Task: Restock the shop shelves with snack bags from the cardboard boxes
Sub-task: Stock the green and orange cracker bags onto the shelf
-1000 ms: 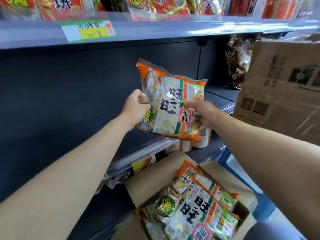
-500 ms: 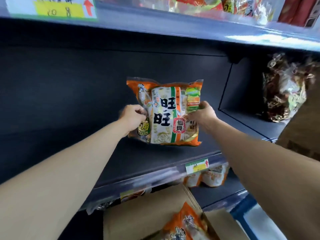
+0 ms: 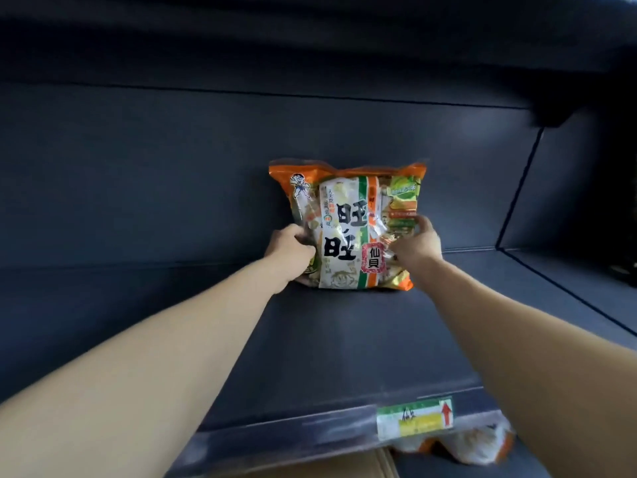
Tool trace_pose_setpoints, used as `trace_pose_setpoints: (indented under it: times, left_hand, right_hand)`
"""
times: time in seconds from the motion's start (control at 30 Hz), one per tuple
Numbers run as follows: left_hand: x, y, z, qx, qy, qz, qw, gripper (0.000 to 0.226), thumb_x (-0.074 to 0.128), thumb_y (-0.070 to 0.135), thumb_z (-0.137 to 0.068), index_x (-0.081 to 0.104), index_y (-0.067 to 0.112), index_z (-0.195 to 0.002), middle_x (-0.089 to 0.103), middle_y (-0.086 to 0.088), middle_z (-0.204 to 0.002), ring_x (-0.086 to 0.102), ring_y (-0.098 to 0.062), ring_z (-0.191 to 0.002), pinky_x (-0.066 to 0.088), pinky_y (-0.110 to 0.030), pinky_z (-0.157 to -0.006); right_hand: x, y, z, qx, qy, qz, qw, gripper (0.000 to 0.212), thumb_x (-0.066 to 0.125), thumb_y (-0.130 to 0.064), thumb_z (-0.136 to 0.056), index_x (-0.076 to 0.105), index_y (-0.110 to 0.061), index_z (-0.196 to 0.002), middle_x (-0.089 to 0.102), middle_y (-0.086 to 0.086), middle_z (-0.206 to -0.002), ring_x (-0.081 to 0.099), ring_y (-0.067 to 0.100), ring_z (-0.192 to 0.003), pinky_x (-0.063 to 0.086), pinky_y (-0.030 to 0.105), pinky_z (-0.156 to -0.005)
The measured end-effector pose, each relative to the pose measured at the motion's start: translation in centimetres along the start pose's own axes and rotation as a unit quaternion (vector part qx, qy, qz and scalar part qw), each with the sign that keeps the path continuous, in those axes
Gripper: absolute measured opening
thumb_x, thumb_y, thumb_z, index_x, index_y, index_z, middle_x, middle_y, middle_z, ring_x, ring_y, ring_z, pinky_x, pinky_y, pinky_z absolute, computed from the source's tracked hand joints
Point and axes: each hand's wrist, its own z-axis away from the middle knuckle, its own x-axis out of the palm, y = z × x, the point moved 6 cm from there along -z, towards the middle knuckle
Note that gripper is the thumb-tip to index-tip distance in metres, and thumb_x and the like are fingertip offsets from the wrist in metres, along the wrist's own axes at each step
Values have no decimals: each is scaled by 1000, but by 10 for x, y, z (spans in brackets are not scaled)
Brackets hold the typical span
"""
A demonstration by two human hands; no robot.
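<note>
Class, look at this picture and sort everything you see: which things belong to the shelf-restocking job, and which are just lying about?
Part of the job: orange rice-cracker bag, left hand and right hand gripping its sides, dark shelf under it, cardboard box edge below.

Just lying about: price label on the shelf rail, blurred snack bags on the lower shelf.

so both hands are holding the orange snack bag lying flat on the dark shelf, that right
Not quite. The snack bag is not lying flat: it stands upright on its bottom edge on the dark shelf, as the head view shows. The rest holds: the left hand and the right hand both grip its sides.
</note>
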Motion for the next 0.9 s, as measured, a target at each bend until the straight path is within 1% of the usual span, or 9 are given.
trace_pose_setpoints:
  times: [0.07, 0.13, 0.23, 0.27, 0.37, 0.47, 0.67, 0.77, 0.9]
  left_hand:
    - [1, -1, -3, -12, 8, 28, 1000, 28, 54, 5, -92, 57, 13, -118, 56, -6, -119, 52, -13, -85, 45, -17, -53]
    - [1, -4, -3, -29, 7, 38, 999, 33, 54, 5, -91, 54, 14, -123, 54, -8, -126, 53, -18, -96, 52, -26, -66]
    - [3, -8, -1, -45, -22, 8, 999, 57, 56, 8, -91, 35, 16, -143, 45, -6, -141, 49, -21, -116, 43, -27, -86]
    - [3, -7, 2, -48, -33, 5, 998, 62, 56, 8, -91, 29, 17, -147, 42, -5, -144, 48, -19, -115, 41, -25, -87]
    - [-2, -6, 11, -58, -45, -32, 997, 72, 56, 10, -90, 18, 16, -150, 33, -6, -149, 43, -21, -122, 38, -27, -91]
    - [-13, -4, 24, -53, -37, -77, 995, 69, 56, 10, -89, 21, 14, -149, 32, -9, -149, 40, -27, -129, 35, -27, -89]
    - [-36, 14, 76, 13, -78, -76, 994, 37, 52, 5, -88, 55, 13, -124, 56, -10, -126, 56, -25, -105, 44, -29, -84]
    - [-37, 19, 119, 30, -146, -58, 987, 20, 54, 0, -86, 59, 14, -99, 61, -15, -104, 57, -24, -89, 50, -35, -80]
    - [-24, -1, 184, 10, -294, -102, 950, 14, 55, 4, -90, 61, 11, -99, 64, -16, -99, 62, -23, -85, 55, -38, -87]
  right_hand:
    - [-1, -10, 14, 4, -9, -26, 1000, 71, 46, -4, -71, 42, -41, -131, 54, 9, -125, 63, 33, -98, 56, 45, -81]
    - [-2, -20, 26, 7, -35, -36, 999, 67, 43, 2, -79, 41, -31, -137, 56, 8, -123, 64, 25, -85, 54, 28, -57]
    - [-3, -25, 36, -3, -79, -24, 997, 62, 39, 11, -87, 38, -21, -140, 61, -3, -94, 60, 15, -73, 40, 11, -35]
    - [-3, -27, 42, -2, -90, -17, 996, 63, 39, 9, -88, 33, -23, -141, 59, -4, -93, 60, 17, -79, 40, 12, -37]
    - [-1, -24, 49, 9, -76, 16, 997, 72, 47, -3, -85, 19, -22, -148, 46, 7, -136, 54, 25, -103, 46, 26, -69]
    - [-6, -24, 67, 9, -46, 63, 997, 68, 49, -7, -86, 25, -17, -148, 38, 10, -144, 52, 29, -114, 47, 38, -86]
    - [-10, -34, 131, -41, -72, 135, 987, 44, 49, -3, -89, 52, -13, -133, 58, 10, -127, 57, 24, -96, 41, 24, -72]
    - [-13, -34, 178, -70, -87, 164, 980, 25, 51, -2, -88, 67, -13, -104, 62, 8, -103, 56, 20, -87, 44, 26, -72]
    - [-17, -10, 250, -15, -170, 218, 961, 20, 56, -1, -87, 62, -7, -68, 61, 15, -79, 58, 25, -72, 53, 37, -70]
